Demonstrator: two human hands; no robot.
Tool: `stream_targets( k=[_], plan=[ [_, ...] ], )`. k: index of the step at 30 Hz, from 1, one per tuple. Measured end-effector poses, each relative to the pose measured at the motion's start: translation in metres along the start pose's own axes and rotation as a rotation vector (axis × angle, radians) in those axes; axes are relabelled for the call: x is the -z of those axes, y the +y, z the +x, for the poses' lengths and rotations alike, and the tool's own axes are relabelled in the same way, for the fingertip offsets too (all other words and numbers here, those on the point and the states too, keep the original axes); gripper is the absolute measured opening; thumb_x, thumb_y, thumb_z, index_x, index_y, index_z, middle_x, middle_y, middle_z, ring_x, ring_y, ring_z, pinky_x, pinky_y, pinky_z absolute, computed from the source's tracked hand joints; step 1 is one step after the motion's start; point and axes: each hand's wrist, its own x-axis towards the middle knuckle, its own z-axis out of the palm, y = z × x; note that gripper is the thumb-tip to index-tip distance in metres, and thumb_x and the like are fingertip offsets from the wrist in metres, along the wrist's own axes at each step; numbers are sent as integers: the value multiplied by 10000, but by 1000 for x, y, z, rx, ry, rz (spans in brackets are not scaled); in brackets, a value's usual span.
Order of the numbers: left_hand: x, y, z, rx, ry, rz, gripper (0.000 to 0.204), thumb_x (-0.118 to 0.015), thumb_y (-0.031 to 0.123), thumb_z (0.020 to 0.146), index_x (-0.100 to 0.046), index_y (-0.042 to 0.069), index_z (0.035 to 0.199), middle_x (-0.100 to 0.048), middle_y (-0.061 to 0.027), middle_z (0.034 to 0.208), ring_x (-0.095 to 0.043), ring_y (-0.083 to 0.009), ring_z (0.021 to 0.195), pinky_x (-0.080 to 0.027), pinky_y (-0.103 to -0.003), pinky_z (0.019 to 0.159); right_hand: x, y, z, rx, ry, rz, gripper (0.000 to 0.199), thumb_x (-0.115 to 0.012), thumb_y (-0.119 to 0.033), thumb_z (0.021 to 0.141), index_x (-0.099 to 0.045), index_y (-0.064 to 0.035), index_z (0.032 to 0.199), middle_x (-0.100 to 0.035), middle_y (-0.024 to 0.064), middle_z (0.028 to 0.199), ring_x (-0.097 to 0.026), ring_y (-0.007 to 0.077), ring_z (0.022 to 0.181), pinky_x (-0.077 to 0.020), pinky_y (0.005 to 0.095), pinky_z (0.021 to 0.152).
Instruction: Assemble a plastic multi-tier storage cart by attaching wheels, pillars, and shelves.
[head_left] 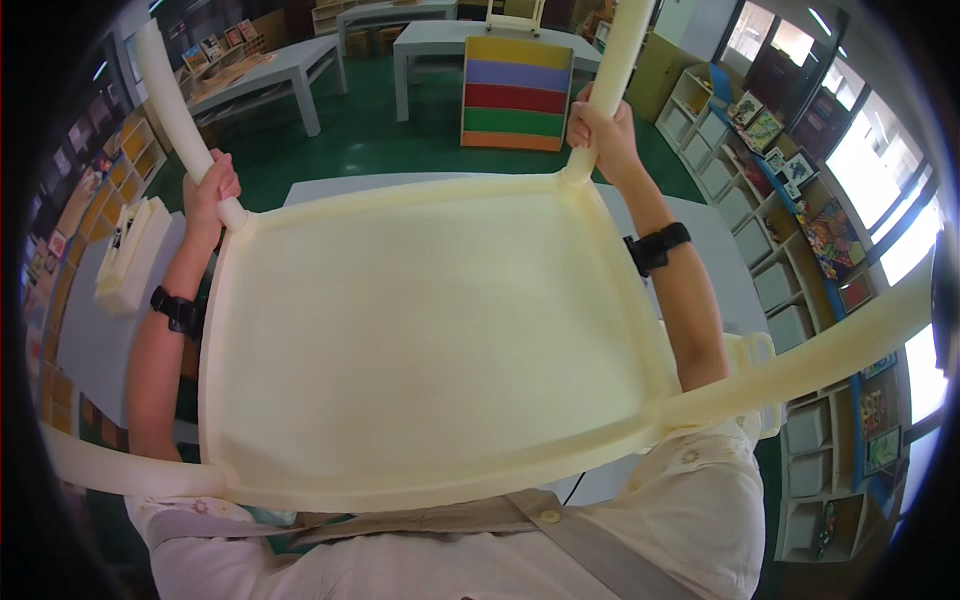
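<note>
A cream plastic tray-like panel (420, 320) with a raised rim fills the middle of the view, with a round pole at each corner. It is held up in front of my body. My left hand (212, 195) is wrapped round the far left pole (172, 95), just above the corner. Round the far right pole (622, 55) my right hand (605, 135) is closed, a little above its corner. The near left pole (130, 468) and near right pole (800, 355) stick out toward the edges of the view, with no hand on them.
A grey table (735, 285) lies under the panel. A cream plastic piece (752, 375) shows past its right edge, and another cream object (133, 255) rests at the left. Behind stand a striped rack (515, 95) and grey tables (285, 75). Shelves (735, 205) line the right.
</note>
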Motion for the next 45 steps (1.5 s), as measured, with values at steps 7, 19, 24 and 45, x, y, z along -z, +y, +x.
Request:
stream_targets(
  k=[7, 19, 24, 45],
  plan=[
    [-19, 2, -6, -72, 162, 174, 134, -565, 112, 779, -447, 66, 734, -358, 33, 513, -335, -52, 423, -273, -194, 410, -6, 8, -3, 178, 244, -269, 104, -523, -61, 735, -425, -34, 708, -425, 30, 483, -423, 100, 404, -355, 237, 400],
    [6, -11, 5, 113, -129, -237, 115, -564, 24, 728, -461, 75, 717, -392, 36, 536, -354, -49, 441, -313, -199, 429, 22, 5, -8, -101, 20, -19, 118, -514, -51, 766, -409, -94, 798, -336, -40, 557, -322, 47, 439, -296, 201, 408],
    [13, -1, -9, 52, -198, -116, 154, -575, 72, 752, -459, 53, 653, -396, 12, 483, -368, -70, 423, -308, -216, 434, -7, 13, -17, -50, 24, -31, 107, -492, -37, 780, -393, -71, 804, -343, -8, 551, -327, 68, 439, -311, 210, 435],
    [348, -152, -386, 1013, -1020, 1597, 709, -390, 525, 815, -204, 64, 1321, -192, -256, 1337, -154, -426, 1236, -113, -427, 1037, 179, 64, -374, -837, -27, -1193, 616, -483, -443, 814, -387, 36, 1188, -430, 221, 1199, -392, 321, 1130, -284, 377, 964]
  ],
)
